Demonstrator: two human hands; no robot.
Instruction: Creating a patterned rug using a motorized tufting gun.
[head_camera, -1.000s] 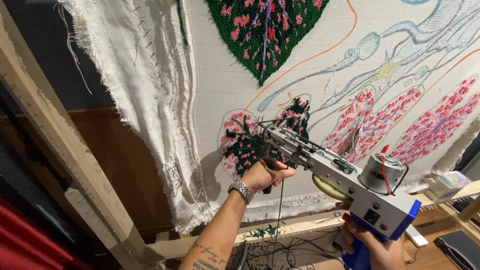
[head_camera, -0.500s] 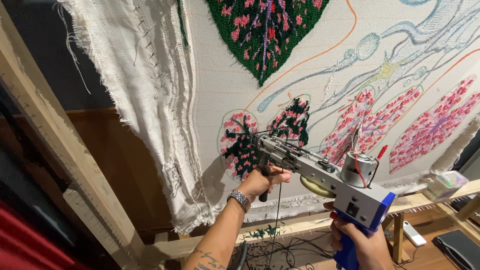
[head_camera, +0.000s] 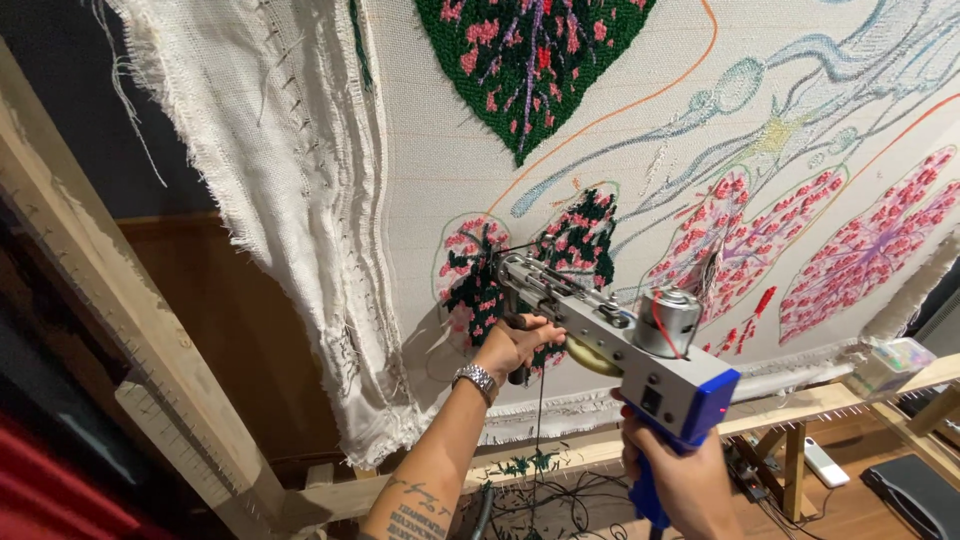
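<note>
Overhead, the person's left hand is gripping the front handle of a grey and blue tufting gun, fingers wrapped tight round the short black grip beneath the barrel, a metal watch sitting on the wrist and a tattoo showing lower on the forearm. Behind it the right hand is clenching the blue rear handle of the same gun, fingers closed round it under the blue housing. The gun is pointing up and to the left, its needle end touching the white backing cloth at a small leaf shape being filled with dark green and pink tufts. A silver motor is sitting on top of the gun, with a red wire beside it. Just beside the small leaf, a second tufted leaf is lying to its right, and a large green leaf is hanging well above. Pink spotted shapes are spreading to the right. Loose cloth is draping along the wooden frame on the left. Below, cables are lying tangled on the floor.
</note>
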